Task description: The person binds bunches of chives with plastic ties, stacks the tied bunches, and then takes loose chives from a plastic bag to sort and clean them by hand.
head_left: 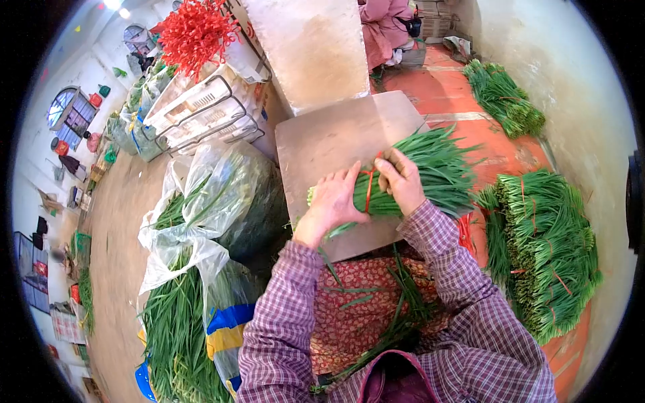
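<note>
A bunch of garlic chives [433, 168] lies across the tan board [312, 144], its leafy ends pointing right. A red tie [369, 191] goes round the bunch near the stem end. My left hand [334, 200] is wrapped over the stems just left of the tie, its thumb on the near side. My right hand [401, 180] is closed in a pinch at the top of the tie, above the leaves; the tie's end is mostly hidden by the fingers. Loose chive leaves [403, 295] lie on the patterned apron [349, 275] over my lap.
Tied chive bunches [547, 255] are piled at right, with more bunches [504, 97] farther back along the wall. Open plastic bags of loose chives [178, 322] stand at left. Red ties [198, 37] top a white crate [205, 111]. Another person [386, 30] sits beyond.
</note>
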### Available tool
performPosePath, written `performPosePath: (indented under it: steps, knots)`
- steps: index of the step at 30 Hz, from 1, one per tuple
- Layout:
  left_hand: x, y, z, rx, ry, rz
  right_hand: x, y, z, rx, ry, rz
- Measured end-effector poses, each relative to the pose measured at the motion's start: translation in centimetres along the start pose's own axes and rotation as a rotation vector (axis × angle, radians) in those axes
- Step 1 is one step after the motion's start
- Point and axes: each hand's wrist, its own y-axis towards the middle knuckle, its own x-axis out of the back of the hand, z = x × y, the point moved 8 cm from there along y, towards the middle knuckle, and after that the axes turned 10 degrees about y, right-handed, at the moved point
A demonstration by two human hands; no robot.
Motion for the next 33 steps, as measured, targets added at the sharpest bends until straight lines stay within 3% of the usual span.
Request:
performPosePath:
  steps: [2,3,4,6,8,10,11,12,14,15,16,18,20,21,24,25,29,33]
  knots:
    - [0.2,1.0,1.3,0.082,-0.164,0.224,-0.2,0.8,1.9,0.033,0.010,0.025]
    - [1.3,1.4,1.1,-0.038,-0.200,0.162,-0.8,0.9,3.2,0.078,0.025,0.043]
    - [2.2,1.5,1.5,-0.031,-0.203,0.161,-1.1,1.1,3.9,0.074,0.025,0.049]
    - [1.3,0.6,0.7,-0.068,-0.684,0.543,-2.4,1.5,4.9,0.068,-0.012,0.126]
    - [0.4,0.7,1.3,-0.115,-0.675,0.600,-2.9,2.2,4.2,0.038,-0.022,0.140]
    - [0.6,0.2,0.9,-0.170,-0.501,0.575,-2.9,2.7,0.1,-0.142,-0.036,0.160]
    - [1.1,-0.1,1.8,-0.067,-0.256,0.571,-2.7,2.8,-1.8,-0.232,0.085,0.153]
    - [2.0,-0.6,0.9,-0.059,-0.257,0.569,-2.5,3.1,-2.2,-0.234,0.086,0.162]
    - [5.8,-0.8,0.1,0.002,0.286,0.074,-1.5,3.6,-3.6,-0.322,0.271,0.028]
    - [5.7,-0.8,-1.0,-0.014,0.297,-0.068,-1.6,3.9,-3.6,-0.305,0.227,0.055]
    - [6.0,-0.9,-2.3,-0.018,0.164,-0.272,-1.6,4.2,-4.0,-0.290,0.245,0.126]
    - [6.0,-1.0,-3.5,0.022,-0.169,-0.594,-1.4,4.4,-3.8,-0.199,0.248,0.029]
    - [4.3,-0.5,-2.9,0.100,-0.285,-0.737,-0.6,4.5,-4.7,-0.257,0.304,-0.045]
    - [3.3,-0.1,-1.7,0.187,-0.441,-0.689,-0.6,4.3,-4.3,-0.251,0.331,-0.001]
    - [1.2,0.6,-0.3,0.302,-0.428,-0.551,-0.7,4.1,-3.7,-0.214,0.323,0.037]
    - [1.8,0.2,-0.5,0.310,-0.389,-0.673,-0.8,4.1,-3.6,-0.180,0.294,0.016]
    - [1.4,0.1,-0.5,0.367,-0.379,-0.648,-0.5,4.2,-3.7,-0.196,0.296,-0.017]
    - [1.7,-0.5,-2.2,0.324,-0.100,-0.654,0.8,5.1,-4.7,-0.237,0.497,-0.025]
